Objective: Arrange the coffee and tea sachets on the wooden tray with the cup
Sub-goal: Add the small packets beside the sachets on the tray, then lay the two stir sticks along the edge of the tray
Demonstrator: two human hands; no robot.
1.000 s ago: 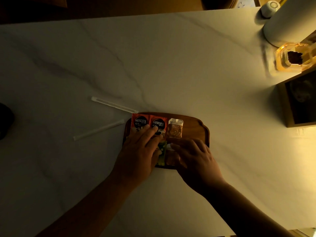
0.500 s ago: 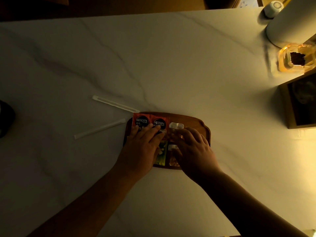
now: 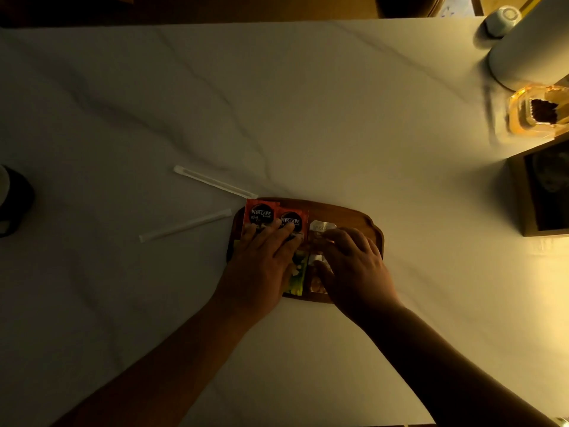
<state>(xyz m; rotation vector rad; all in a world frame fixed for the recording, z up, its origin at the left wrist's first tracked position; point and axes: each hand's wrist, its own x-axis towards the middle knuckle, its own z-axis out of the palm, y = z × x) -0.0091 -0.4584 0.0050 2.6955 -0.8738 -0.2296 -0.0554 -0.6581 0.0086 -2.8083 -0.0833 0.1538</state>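
Observation:
A small wooden tray (image 3: 363, 220) lies on the white marble table. Two red Nescafe sachets (image 3: 261, 212) (image 3: 292, 218) sit side by side along its far left edge. A clear sachet (image 3: 320, 225) lies to their right, and a green sachet (image 3: 297, 274) and another clear one (image 3: 317, 285) lie in the near row. My left hand (image 3: 261, 263) rests flat, fingers spread, on the red and green sachets. My right hand (image 3: 354, 266) lies flat over the clear sachets, fingertips on the far one. A small white cup (image 3: 503, 18) stands upside down at the far right corner.
Two wrapped straws (image 3: 212, 181) (image 3: 184, 224) lie left of the tray. A dark object (image 3: 12, 201) sits at the left edge. At the right stand a white cylinder (image 3: 532, 41), an amber glass container (image 3: 538, 115) and a wooden box (image 3: 542, 186).
My right hand has slid from the near clear sachet forward onto the far clear sachet. My left hand has stayed pressed on the red sachets.

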